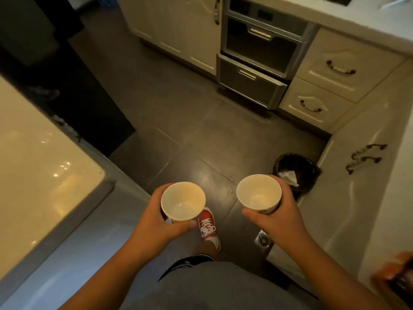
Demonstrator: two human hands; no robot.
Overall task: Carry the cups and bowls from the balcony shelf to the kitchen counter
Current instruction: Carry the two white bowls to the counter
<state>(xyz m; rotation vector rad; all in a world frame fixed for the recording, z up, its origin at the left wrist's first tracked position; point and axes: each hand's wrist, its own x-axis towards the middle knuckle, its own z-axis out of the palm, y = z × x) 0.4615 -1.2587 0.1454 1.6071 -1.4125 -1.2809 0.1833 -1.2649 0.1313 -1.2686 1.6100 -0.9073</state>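
We carry two white bowls upright, left hand [154, 217] gripping left bowl [182, 201], right hand [280, 217] gripping right bowl [258, 193], toward the counter [335, 12]

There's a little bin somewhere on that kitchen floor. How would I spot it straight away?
Find the cream cabinets along the right side. At their foot, on the dark floor, stands the bin, just past the bowl in the right hand. It alone is round and black, with white scraps inside.
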